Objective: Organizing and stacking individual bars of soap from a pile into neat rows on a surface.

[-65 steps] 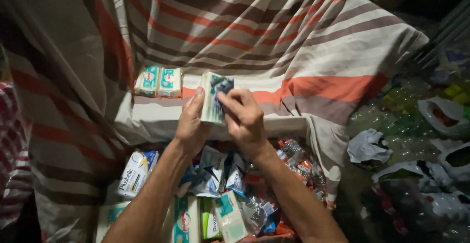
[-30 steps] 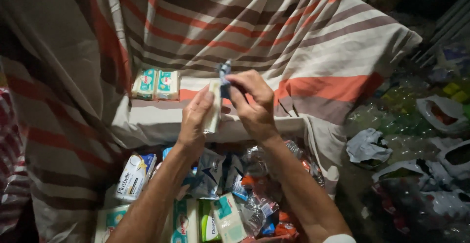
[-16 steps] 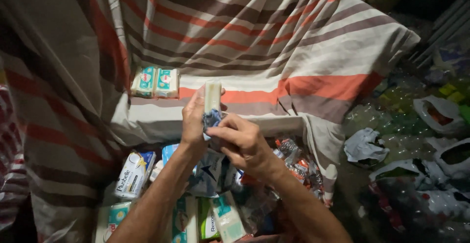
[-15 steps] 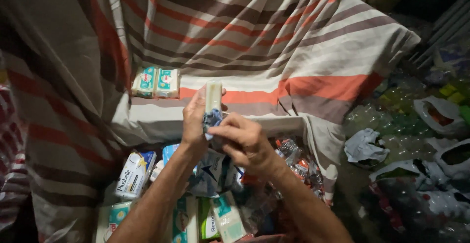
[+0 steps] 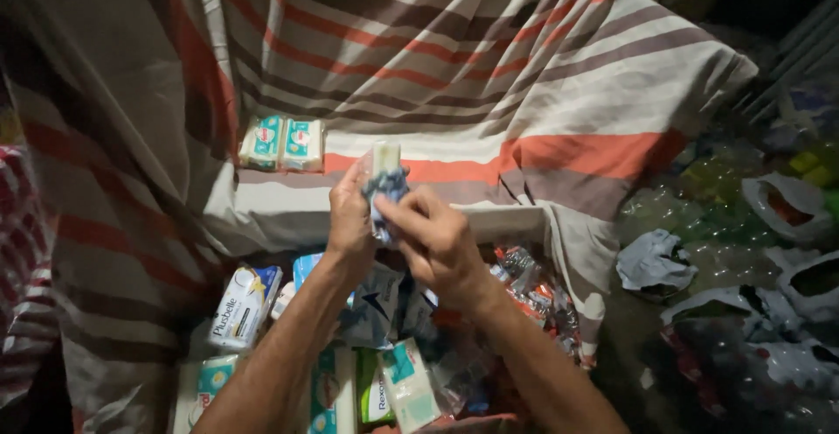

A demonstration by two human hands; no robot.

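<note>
My left hand [image 5: 351, 215] holds a pale, slim soap bar [image 5: 384, 156] upright at its lower end. My right hand [image 5: 434, 240] pinches the crumpled blue-and-white wrapper [image 5: 386, 187] that hangs around the bar's lower part. Both hands meet above the front edge of a ledge covered by a striped cloth [image 5: 489, 76]. Two wrapped green-and-white packets [image 5: 283, 143] lie side by side on the cloth, to the left of my hands.
Below my arms lies a heap of packaged goods: a white wrapped bar [image 5: 238, 308], green-and-white packets [image 5: 395, 387], crinkled plastic wrappers [image 5: 533, 285]. At the right, dark ground holds crumpled bags [image 5: 654, 261] and plastic bottles [image 5: 699, 198].
The blue wrapper covered the packet at first; my right hand has pulled it down, baring the pale bar's top. Both hands have dropped slightly toward me.
</note>
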